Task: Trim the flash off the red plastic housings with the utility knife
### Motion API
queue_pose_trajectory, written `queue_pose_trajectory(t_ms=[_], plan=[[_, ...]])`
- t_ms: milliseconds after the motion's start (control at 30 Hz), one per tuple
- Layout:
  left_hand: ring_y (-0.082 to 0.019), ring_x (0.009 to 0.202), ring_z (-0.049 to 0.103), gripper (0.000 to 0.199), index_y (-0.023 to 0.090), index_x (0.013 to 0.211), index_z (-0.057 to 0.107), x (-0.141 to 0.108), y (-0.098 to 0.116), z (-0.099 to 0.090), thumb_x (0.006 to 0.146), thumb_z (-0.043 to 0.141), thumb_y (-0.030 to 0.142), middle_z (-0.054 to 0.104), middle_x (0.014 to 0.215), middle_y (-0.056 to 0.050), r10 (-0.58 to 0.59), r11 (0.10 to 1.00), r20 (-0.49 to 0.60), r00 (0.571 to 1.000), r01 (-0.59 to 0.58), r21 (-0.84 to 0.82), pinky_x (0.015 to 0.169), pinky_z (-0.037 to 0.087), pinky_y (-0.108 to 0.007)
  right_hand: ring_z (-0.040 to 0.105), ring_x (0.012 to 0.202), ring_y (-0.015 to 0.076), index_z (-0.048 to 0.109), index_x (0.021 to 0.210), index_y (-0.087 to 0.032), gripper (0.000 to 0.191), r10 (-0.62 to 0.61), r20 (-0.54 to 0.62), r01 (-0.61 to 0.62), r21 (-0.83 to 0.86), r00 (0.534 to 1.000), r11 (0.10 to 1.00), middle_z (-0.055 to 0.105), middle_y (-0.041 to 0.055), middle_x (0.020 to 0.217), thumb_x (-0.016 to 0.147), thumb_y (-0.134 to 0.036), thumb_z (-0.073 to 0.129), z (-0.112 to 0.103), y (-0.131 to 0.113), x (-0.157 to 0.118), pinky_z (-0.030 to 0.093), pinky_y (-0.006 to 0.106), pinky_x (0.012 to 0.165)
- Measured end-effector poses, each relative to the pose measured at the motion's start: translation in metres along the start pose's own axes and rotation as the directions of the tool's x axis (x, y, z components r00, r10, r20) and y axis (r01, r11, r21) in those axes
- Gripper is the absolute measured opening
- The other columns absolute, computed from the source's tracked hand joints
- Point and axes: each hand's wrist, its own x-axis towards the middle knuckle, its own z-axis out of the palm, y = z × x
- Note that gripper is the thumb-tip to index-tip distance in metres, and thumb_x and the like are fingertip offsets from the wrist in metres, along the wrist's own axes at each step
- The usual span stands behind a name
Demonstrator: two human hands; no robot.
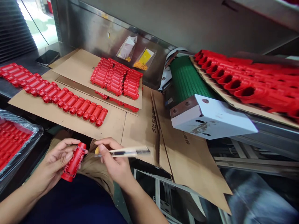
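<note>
While your left hand (54, 161) grasps a glossy red cylindrical piece (74, 163) with thin outlined markings along its side, your right hand (115, 165) grips a slim, pale, cutter-like tool (130, 152). Your red piece is tilted, its upper end leaning toward one o'clock; the tool sits at three o'clock from it, near but apart. At twelve o'clock from your piece, a slanting row of red cylinders (70, 103) lies partly on flat brown cardboard (114, 124). Closely packed red parts (115, 77) lie at one o'clock on stacked cardboard sheets (74, 65), and a plastic-lined tray (37, 132) holds more between nine and ten.
</note>
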Motion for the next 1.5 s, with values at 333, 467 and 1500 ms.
queue_pose_trajectory(t_ms=[333,467,1500], plan=[[-0.022,0.09,0.076,0.036,0.024,0.109,0.086,-0.002,-0.004,-0.01,0.076,0.099,0.034,0.083,0.12,-0.015,0.326,0.921,-0.052,0.944,-0.304,0.244,0.07,0.062,-0.024,0.077,0.084,0.0202,0.077,0.099,-0.02,0.015,-0.169,0.077,0.184,-0.302,0.983,0.935,0.08,0.0064,0.089,0.104,-0.033,0.072,0.011,-0.002,-0.009,0.066,0.031,0.076],[-0.011,0.06,0.062,0.028,0.021,0.109,0.081,0.002,-0.002,-0.01,0.086,0.092,0.033,0.083,0.111,-0.011,0.246,0.96,-0.047,0.968,-0.236,0.148,0.052,0.052,-0.022,0.08,0.117,0.0248,0.071,0.137,-0.019,0.034,-0.539,0.134,0.553,-0.292,0.832,0.78,0.083,0.0147,0.123,0.104,-0.012,0.069,0.005,-0.006,-0.015,0.069,0.036,0.097],[-0.013,0.065,0.072,0.033,0.023,0.107,0.078,-0.004,-0.01,0.002,0.08,0.097,0.026,0.083,0.113,-0.008,0.301,0.952,-0.115,0.947,-0.291,0.094,0.058,0.062,-0.023,0.081,0.104,0.0236,0.071,0.125,-0.024,0.021,-0.462,0.074,0.467,-0.199,0.884,0.861,0.084,0.0096,0.115,0.104,-0.017,0.069,0.014,0.007,-0.022,0.07,0.038,0.092]])
